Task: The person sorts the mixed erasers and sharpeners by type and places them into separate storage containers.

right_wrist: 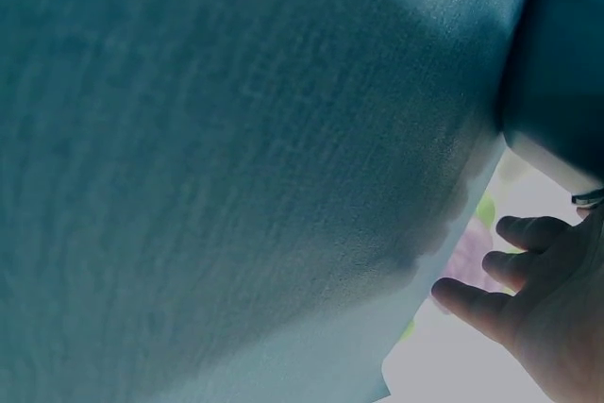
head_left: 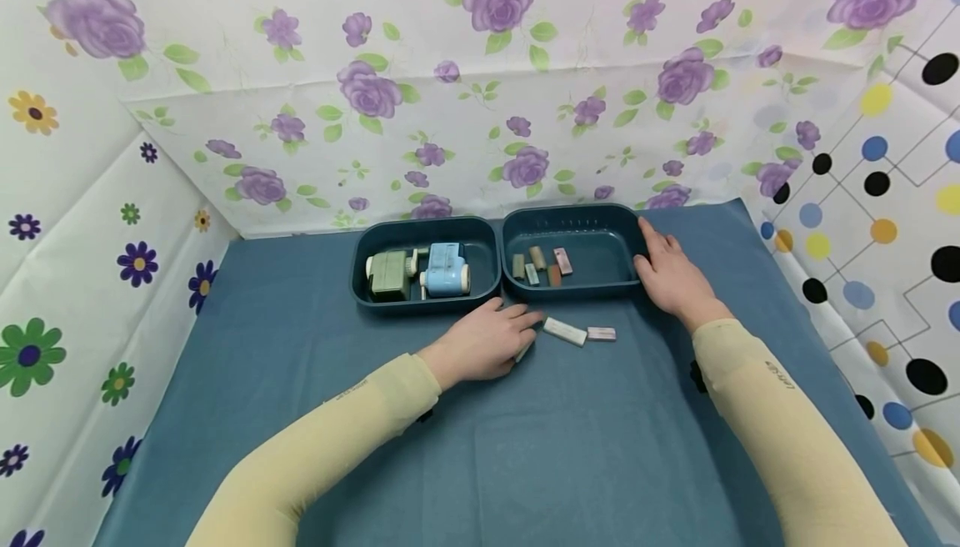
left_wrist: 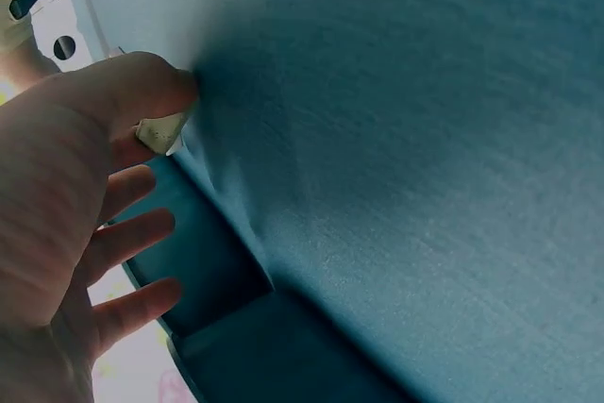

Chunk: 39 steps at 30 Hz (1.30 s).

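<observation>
My left hand [head_left: 487, 340] is just in front of the two trays and pinches a small pale eraser [left_wrist: 162, 132] between thumb and index finger; its other fingers are spread. To its right on the cloth lie a long white eraser [head_left: 565, 331] and a short pinkish one. My right hand [head_left: 671, 273] touches the right end of the right tray [head_left: 570, 290] with extended fingers. Several small eraser-like blocks, among them a brown block [head_left: 554, 275], lie in the left part of that tray.
Beside it stands the left tray [head_left: 427, 308], holding a green crank pencil sharpener [head_left: 389, 273] and a blue one [head_left: 446, 270]. Both trays sit near the back edge of the blue cloth [head_left: 525, 447]. Flowered sheeting [head_left: 450, 72] rises behind, with patterned sheets at both sides.
</observation>
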Each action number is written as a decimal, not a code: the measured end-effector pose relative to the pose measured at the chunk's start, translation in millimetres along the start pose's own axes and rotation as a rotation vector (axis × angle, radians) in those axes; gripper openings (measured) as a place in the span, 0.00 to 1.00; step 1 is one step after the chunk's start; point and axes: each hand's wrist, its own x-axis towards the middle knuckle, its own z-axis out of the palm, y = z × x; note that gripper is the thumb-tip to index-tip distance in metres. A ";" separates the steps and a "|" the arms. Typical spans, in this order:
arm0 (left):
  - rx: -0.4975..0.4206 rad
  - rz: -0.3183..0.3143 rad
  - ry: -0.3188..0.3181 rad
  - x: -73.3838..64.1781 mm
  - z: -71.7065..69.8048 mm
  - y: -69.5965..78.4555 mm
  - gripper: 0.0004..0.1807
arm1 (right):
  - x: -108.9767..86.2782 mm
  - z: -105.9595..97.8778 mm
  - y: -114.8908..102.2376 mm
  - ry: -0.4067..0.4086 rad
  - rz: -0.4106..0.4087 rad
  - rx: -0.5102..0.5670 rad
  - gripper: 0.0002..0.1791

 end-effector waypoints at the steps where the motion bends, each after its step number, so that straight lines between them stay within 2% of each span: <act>1: -0.010 0.001 0.001 -0.3 1.0 0.1 0.20 | 0.1 -0.1 -0.1 0.000 0.000 0.000 0.39; 7: -0.072 -0.007 0.015 -3.0 5.2 0.1 0.17 | 0.6 -0.5 -0.8 0.001 0.001 0.001 0.39; 14: -0.177 -0.052 0.009 -6.1 10.6 -0.5 0.27 | 0.5 -0.1 0.5 -0.004 0.004 0.003 0.39; 22: -0.343 -0.119 0.028 -7.8 15.7 0.8 0.29 | 0.4 -0.3 0.5 0.000 0.004 0.008 0.39; 31: -0.375 -0.185 0.080 -10.8 23.8 1.3 0.29 | 0.4 -0.8 -0.1 -0.007 0.007 0.008 0.39; 39: -0.450 -0.235 0.136 -13.7 28.1 3.5 0.28 | -1.0 -2.4 -2.0 -0.015 0.015 0.008 0.39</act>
